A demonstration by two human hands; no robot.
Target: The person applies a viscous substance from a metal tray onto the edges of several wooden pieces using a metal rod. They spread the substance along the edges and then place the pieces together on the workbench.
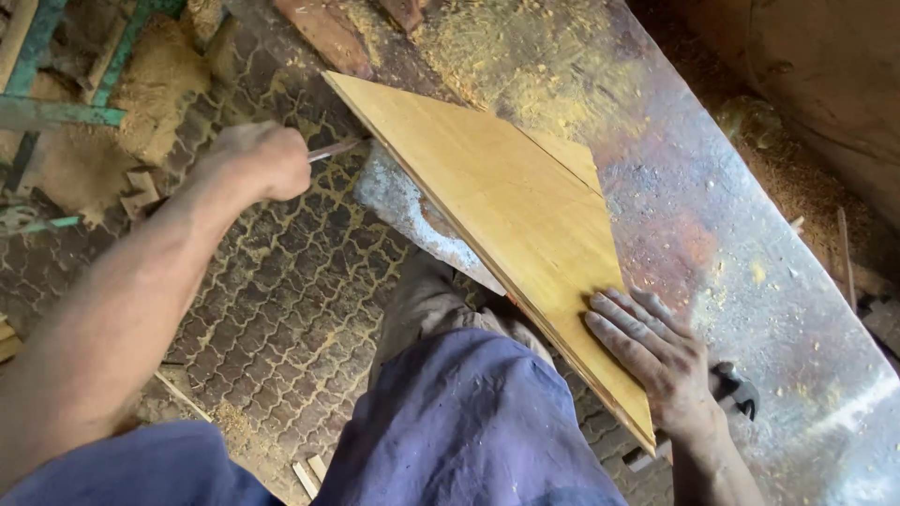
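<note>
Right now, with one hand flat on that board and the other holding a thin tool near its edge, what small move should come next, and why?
Probably bring the thin tool the last bit over to the board edge. Its tip sits just short of the long edge, in the left hand, while the right hand lies flat on the near corner on the metal table. What the tool is, I cannot tell.

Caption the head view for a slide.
Right hand flat on a plywood sheet; left hand grips a thin tool at its edge.

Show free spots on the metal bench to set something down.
Bare metal table right of the board, from the right hand to the far edge. The far end near the board's tip is heaped with sawdust. The left hand, holding a thin tool, works the board's left edge: crowded.
</note>
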